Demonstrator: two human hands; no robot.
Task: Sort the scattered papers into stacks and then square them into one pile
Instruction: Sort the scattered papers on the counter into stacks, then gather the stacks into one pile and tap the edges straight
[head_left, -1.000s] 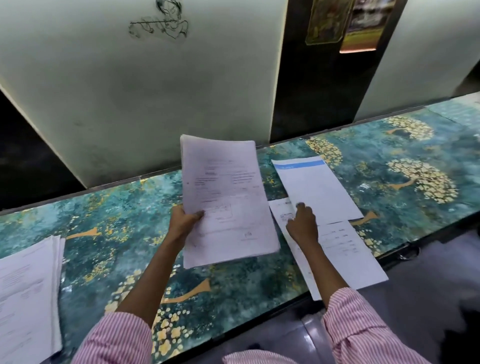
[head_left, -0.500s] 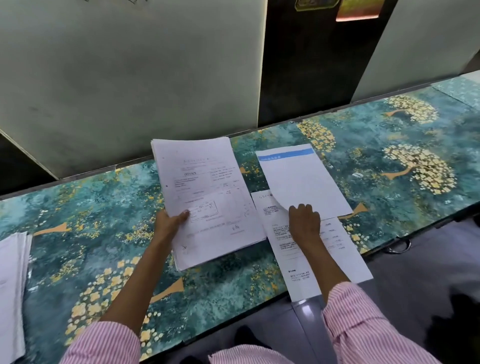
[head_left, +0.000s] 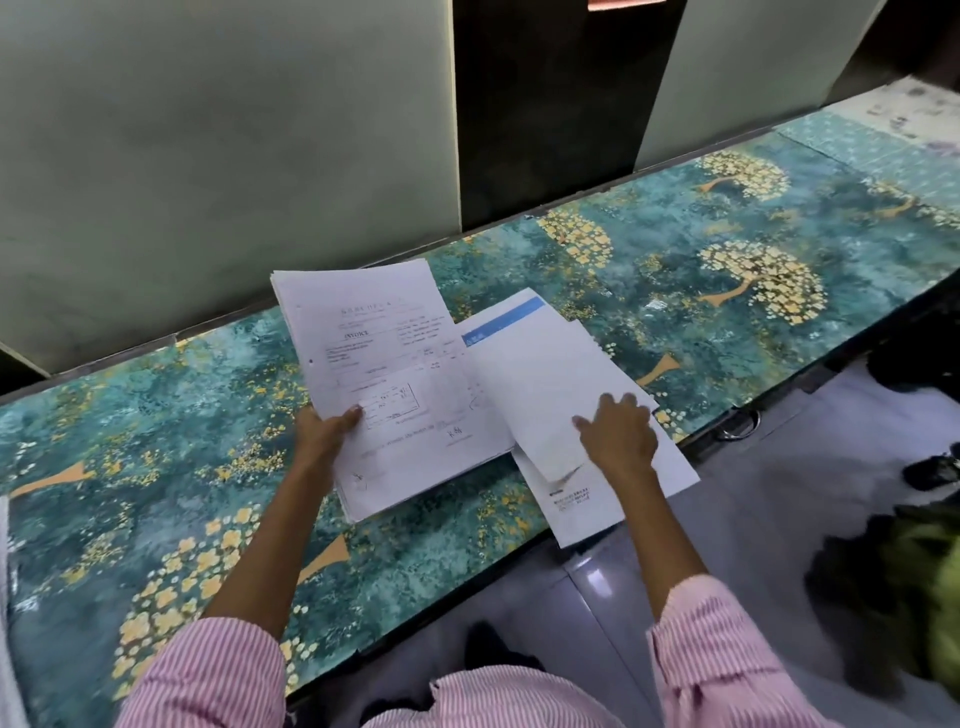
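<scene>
The right hand (head_left: 618, 434), fingers now spread flat, has dragged the blue-banded sheet (head_left: 540, 384) leftward until it overlaps the invoice stack (head_left: 379, 374), covering most of the printed sheet (head_left: 582, 512) beside that stack. The invoice stack has tilted flatter.

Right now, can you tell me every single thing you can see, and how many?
stack: one, white printed sheets, invoice on top, centre.
blue-band sheet: one, white with blue strip, overlapping the stack's right edge.
lower sheet: at least one, white, under the blue-band sheet, overhanging the table's front edge.
table: one, teal with gold trees, across the view.
ring: one, metal, under the table's front edge, right.
wall: pale panels, dark gap, behind the table.
floor: grey, lower right.
sleeves: two, pink-striped, bottom.
left grip: one, holds the stack's lower left edge.
right grip: one, fingers flat on the blue-band sheet.
</scene>
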